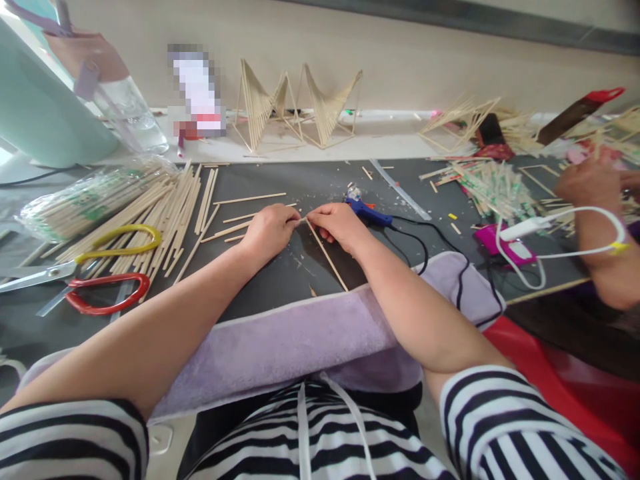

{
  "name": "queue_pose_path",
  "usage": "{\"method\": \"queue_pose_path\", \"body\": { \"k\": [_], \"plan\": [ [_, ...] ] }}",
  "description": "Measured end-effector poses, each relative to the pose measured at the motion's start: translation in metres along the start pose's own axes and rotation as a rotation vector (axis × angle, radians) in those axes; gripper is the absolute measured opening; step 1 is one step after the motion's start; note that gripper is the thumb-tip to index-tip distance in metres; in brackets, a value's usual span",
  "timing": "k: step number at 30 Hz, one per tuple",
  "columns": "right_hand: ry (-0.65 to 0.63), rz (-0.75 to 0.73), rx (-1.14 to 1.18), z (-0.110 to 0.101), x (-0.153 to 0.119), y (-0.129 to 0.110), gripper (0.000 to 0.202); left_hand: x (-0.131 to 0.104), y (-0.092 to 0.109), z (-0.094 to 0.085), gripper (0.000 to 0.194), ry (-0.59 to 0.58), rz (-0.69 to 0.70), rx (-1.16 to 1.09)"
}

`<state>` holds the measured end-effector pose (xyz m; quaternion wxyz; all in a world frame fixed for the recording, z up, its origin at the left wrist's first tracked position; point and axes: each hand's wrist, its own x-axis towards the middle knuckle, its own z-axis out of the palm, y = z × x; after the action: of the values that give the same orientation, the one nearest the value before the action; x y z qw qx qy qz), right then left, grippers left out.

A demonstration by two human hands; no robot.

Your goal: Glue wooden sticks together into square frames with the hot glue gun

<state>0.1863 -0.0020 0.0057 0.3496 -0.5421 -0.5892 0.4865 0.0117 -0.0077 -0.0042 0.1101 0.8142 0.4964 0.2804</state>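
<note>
My left hand and my right hand meet over the dark tabletop, fingertips almost touching. Between my right thumb and fingers is the upper end of a thin wooden stick, which slants down towards the table's front edge. The left fingers are pinched at the same joint, on a light stick end mostly hidden by them. Several loose sticks lie just left of my left hand. Beyond my right hand rests a blue hot glue gun with a black cord.
Yellow-and-red-handled scissors, a stick pile and a wrapped bundle lie left. Stick models stand at the back. A white cable and another person's hand are right. Lilac cloth covers the front edge.
</note>
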Motion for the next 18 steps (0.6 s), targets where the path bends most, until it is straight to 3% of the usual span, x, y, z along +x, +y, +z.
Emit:
{"method": "queue_pose_path", "body": {
  "k": [10,15,18],
  "plan": [
    [-0.005,0.005,0.233,0.007,0.006,-0.001,0.007,0.002,-0.002,-0.001,0.022,0.105,0.109,0.087],
    [0.113,-0.082,0.321,-0.002,0.001,-0.016,0.008,0.000,0.016,-0.017,0.024,0.385,0.135,0.104],
    [0.225,-0.212,0.301,-0.011,-0.010,-0.028,0.011,-0.005,0.040,-0.028,0.010,0.463,0.130,-0.097]
  ]
}}
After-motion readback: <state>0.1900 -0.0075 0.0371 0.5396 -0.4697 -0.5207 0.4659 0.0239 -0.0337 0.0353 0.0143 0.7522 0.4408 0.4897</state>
